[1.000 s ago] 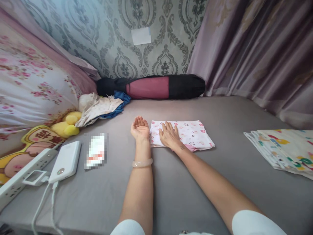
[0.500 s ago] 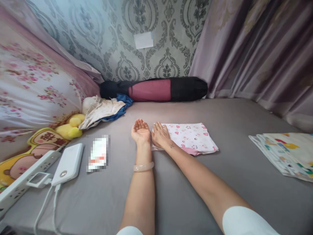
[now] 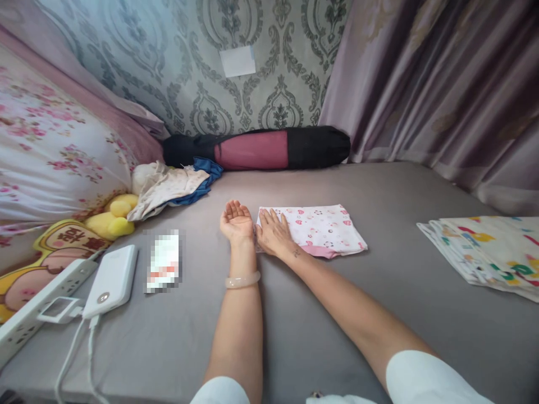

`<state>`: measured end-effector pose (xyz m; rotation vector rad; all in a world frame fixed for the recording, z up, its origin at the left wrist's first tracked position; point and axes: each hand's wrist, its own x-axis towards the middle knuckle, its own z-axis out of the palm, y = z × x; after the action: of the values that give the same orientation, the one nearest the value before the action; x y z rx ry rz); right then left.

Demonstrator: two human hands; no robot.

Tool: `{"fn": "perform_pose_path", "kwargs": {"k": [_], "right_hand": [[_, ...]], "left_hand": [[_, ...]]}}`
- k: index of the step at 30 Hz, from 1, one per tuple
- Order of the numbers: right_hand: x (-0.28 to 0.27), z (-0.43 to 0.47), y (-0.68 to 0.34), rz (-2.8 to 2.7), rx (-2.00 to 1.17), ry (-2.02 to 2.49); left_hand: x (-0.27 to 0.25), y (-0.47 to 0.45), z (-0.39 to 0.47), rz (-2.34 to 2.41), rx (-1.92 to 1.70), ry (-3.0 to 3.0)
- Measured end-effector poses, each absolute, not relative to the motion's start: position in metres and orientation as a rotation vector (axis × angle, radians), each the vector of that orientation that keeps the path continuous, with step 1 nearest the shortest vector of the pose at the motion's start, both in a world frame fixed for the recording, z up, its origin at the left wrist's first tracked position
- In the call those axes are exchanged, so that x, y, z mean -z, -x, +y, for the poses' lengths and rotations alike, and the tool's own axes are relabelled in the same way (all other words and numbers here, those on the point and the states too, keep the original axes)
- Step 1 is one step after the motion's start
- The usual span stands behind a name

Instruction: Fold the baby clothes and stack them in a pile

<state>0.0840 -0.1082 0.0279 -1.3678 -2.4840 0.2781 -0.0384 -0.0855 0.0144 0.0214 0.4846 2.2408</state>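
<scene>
A folded white cloth point(image 3: 324, 224) with pink hearts and small animal prints lies flat on the grey bed sheet point(image 3: 320, 336). Palm down, my right hand point(image 3: 273, 233) rests on the cloth's left end with its fingers slightly spread. Just left of the cloth, my left hand point(image 3: 237, 220) lies palm up, fingers loosely extended and nothing in it. A pale bangle point(image 3: 243, 279) circles my left wrist. The cloth's left edge is partly covered by my right hand.
Folded colourful cloths point(image 3: 492, 252) lie at the right. On the left are a power bank point(image 3: 112, 280), a power strip point(image 3: 42, 303), cables, a blurred packet point(image 3: 163, 262) and plush toys point(image 3: 112, 216). Crumpled clothes point(image 3: 172, 185) and a long black-and-pink bag point(image 3: 252, 150) sit at the back.
The view has shifted slightly, so everything appears a little further left and higher. My right hand's fingers look more spread on the cloth; my left hand stays palm up beside it.
</scene>
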Motion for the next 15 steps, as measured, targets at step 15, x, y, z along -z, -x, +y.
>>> {"fn": "perform_pose_path", "kwargs": {"k": [15], "right_hand": [[-0.035, -0.114, -0.108, -2.43, -0.367, 1.382]], "left_hand": [[-0.028, 0.021, -0.086, 0.64, -2.105, -0.073]]}}
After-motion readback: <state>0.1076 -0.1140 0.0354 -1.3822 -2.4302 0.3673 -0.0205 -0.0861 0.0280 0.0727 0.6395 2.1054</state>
